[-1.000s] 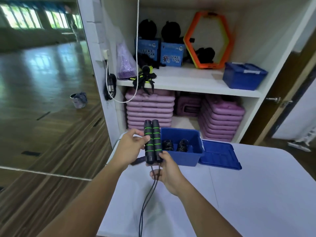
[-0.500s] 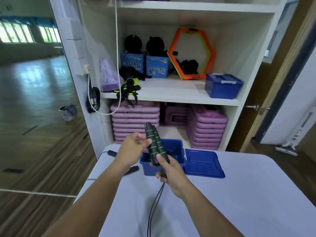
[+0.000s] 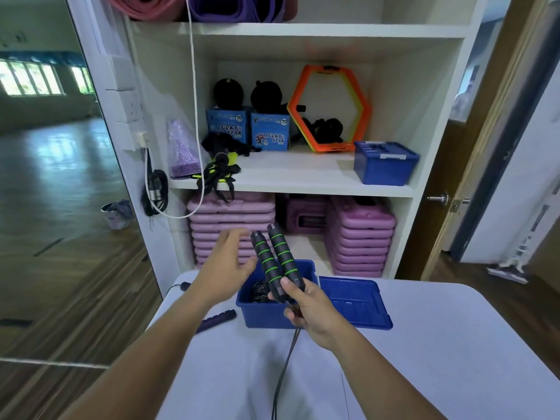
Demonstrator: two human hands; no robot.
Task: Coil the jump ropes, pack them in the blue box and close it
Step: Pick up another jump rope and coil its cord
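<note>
My right hand [image 3: 309, 307] grips the lower ends of two black jump rope handles with green rings [image 3: 274, 259], held upright side by side above the open blue box [image 3: 263, 316]. Their black cord [image 3: 285, 368] hangs down toward me over the white table [image 3: 424, 359]. My left hand [image 3: 225, 268] hovers just left of the handles, fingers loosely spread, touching nothing. Coiled dark rope [image 3: 257, 294] lies inside the box. The blue lid [image 3: 354, 301] lies flat to the right of the box. Another dark handle [image 3: 216, 319] rests on the table left of the box.
A white shelf unit [image 3: 297, 180] stands right behind the table, holding pink stacked steps [image 3: 357, 237], a second blue box [image 3: 385, 163], an orange hexagon ring [image 3: 330, 109] and small blue cartons. A mirror wall is at the left, a wooden door at the right.
My left hand has let go of the handles and drawn slightly left. My right hand alone now holds both handles. The view has tilted upward.
</note>
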